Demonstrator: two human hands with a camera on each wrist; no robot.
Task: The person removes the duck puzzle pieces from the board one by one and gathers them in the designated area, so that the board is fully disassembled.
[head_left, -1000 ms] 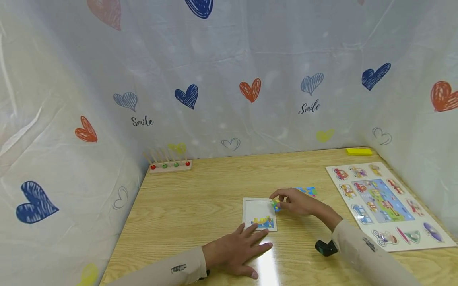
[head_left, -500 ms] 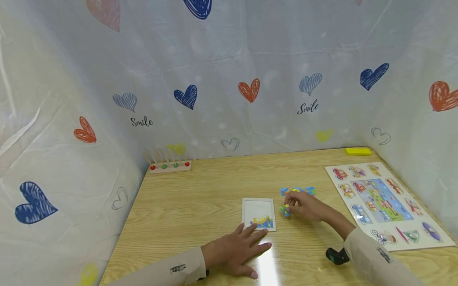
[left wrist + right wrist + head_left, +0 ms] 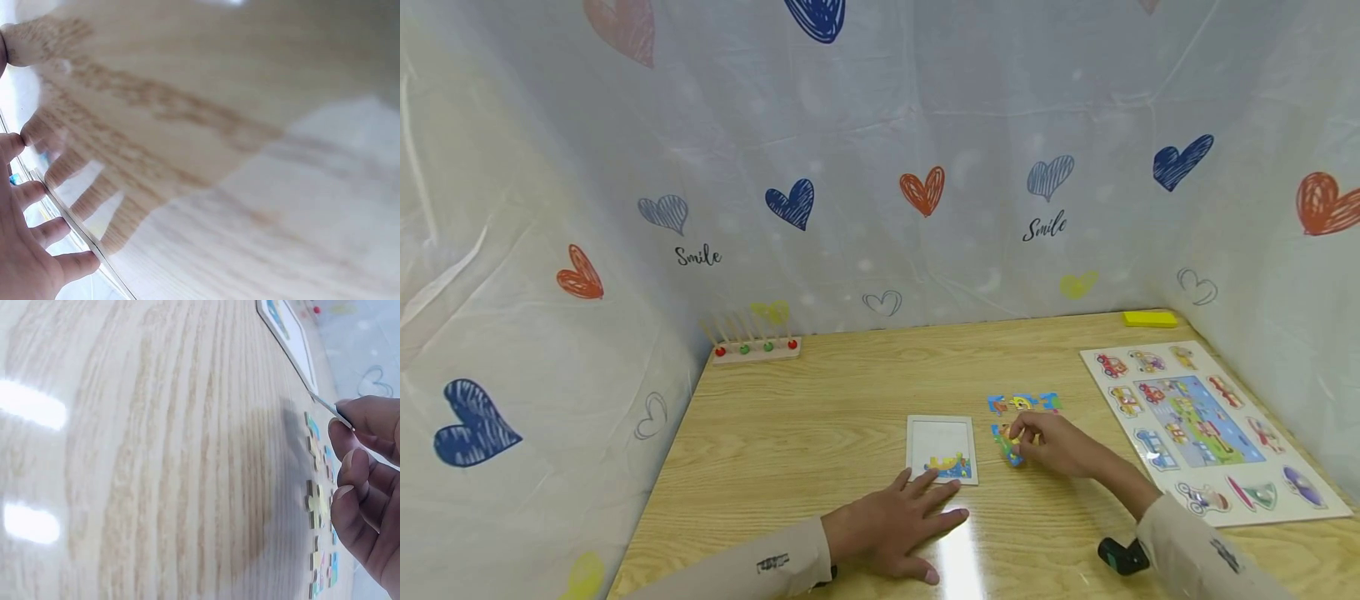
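My left hand (image 3: pixel 898 527) lies spread, its fingertips touching the near edge of a small white puzzle frame (image 3: pixel 911 450). Along the bottom inside that frame are yellow-and-blue puzzle pieces (image 3: pixel 951 465). To the right, my right hand (image 3: pixel 1054 442) pinches a thin puzzle piece (image 3: pixel 331 411) between thumb and index finger, as the right wrist view shows edge-on. Its other fingers are curled. Loose puzzle pieces (image 3: pixel 1022 402) lie on the table just beyond this hand, and more pieces (image 3: pixel 317 501) lie beneath it. The fingers partly hide some of them.
A large vehicle puzzle board (image 3: pixel 1099 367) lies at the right. At the back right corner is a yellow block (image 3: pixel 1150 319). A peg stand (image 3: pixel 758 353) with red and green beads stands at the back left. A heart-printed curtain (image 3: pixel 850 267) surrounds the wooden table.
My right hand has drawn back from the frame's right edge, moving right and slightly nearer, uncovering loose pieces. My left hand has stayed in place.
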